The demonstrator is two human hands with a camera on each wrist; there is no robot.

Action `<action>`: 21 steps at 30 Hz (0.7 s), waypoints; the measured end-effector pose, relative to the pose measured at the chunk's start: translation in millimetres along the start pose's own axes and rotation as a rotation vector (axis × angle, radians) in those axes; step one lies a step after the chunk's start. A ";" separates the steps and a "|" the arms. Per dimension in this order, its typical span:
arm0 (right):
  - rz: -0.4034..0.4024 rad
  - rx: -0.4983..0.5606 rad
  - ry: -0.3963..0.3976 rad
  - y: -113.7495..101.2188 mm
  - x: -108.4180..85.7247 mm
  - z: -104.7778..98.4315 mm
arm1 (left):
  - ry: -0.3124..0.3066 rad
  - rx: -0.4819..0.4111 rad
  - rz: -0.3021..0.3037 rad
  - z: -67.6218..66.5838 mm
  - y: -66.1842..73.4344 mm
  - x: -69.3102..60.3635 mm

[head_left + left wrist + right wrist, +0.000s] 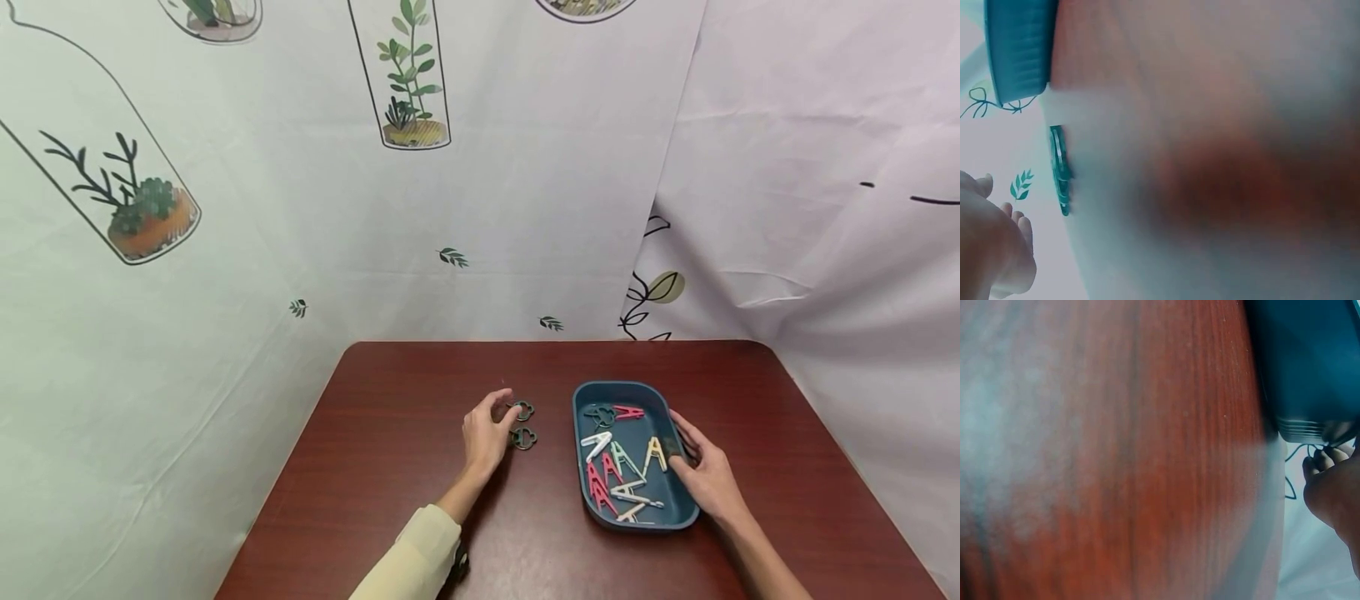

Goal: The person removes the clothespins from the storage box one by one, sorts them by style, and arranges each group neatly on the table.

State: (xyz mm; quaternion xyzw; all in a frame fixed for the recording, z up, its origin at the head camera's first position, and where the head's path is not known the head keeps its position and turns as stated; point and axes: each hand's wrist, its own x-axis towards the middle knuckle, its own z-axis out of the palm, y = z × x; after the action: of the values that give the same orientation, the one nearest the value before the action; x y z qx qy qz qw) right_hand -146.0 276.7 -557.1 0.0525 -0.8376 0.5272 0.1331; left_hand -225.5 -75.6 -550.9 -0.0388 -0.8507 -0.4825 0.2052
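Note:
My left hand hovers just left of two dark green flower-shaped clips on the table, an upper clip and a lower clip. In the left wrist view, its loosely bent fingers stand apart from the clips. Over on the right, my right hand grips the side of a blue plastic bin, thumb over the rim and fingers outside. Inside lie several clothespins: red, white, green and yellow. Another dark green clip lies at the bin's far end.
A reddish-brown wooden table with rounded far corners holds everything. Behind it hangs a white cloth printed with plants in jars. The bin's raised walls surround the clothespins.

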 end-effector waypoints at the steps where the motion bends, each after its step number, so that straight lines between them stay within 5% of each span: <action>1: -0.003 0.001 0.001 0.1 -0.2 -0.1 | 0.001 -0.030 -0.004 0.4 2.0 1.6; 8: -0.003 -0.006 0.010 4.5 0.8 0.1 | -0.036 -0.239 -0.005 5.5 17.0 12.1; 21: -0.013 0.001 0.011 3.7 0.2 1.0 | -0.101 -0.417 -0.032 35.1 58.7 21.7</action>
State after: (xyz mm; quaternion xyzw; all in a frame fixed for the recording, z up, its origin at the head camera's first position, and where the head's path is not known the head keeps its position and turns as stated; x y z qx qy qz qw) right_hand -147.2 277.4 -560.6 0.0550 -0.8361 0.5272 0.1413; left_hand -240.7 -17.9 -511.0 -0.0912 -0.7421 -0.6486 0.1422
